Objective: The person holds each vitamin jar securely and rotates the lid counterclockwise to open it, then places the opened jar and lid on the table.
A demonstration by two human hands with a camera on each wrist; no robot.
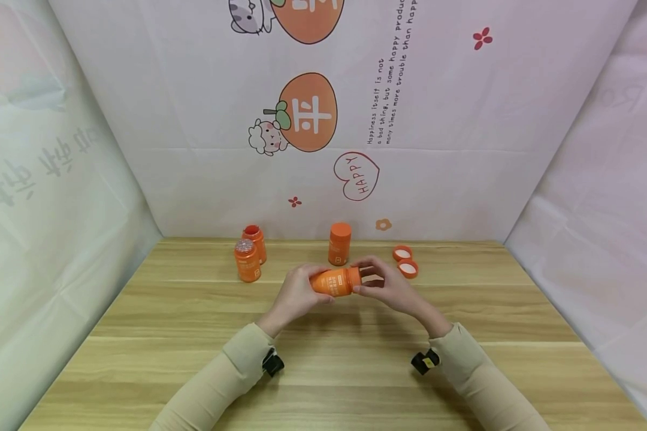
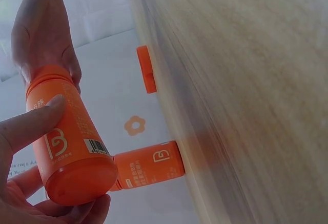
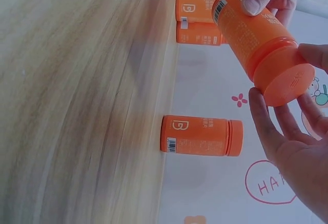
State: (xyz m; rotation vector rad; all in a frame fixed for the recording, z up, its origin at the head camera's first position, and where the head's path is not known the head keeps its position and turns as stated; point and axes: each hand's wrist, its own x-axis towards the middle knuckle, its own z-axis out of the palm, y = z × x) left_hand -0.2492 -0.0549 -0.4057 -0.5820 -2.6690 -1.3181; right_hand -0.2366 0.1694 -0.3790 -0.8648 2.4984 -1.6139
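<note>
An orange pill bottle (image 1: 331,282) is held tilted above the table in the head view. My left hand (image 1: 296,293) grips its body near the base, the thumb (image 2: 48,114) lying along the label. At the other end, my right hand (image 1: 390,290) has its thumb and fingers around the orange cap (image 3: 284,78), which sits on the bottle. Just behind the hands, another capped orange bottle (image 1: 339,246) stands upright. To the left are two uncapped bottles: one shows a silvery top (image 1: 247,261), the other a red opening (image 1: 256,241).
Two loose orange caps (image 1: 408,268) with white insides lie side by side at the back right of the wooden table (image 1: 345,371). A printed white cloth (image 1: 437,179) rises behind the table, and white cloth (image 1: 48,251) also hangs at both sides.
</note>
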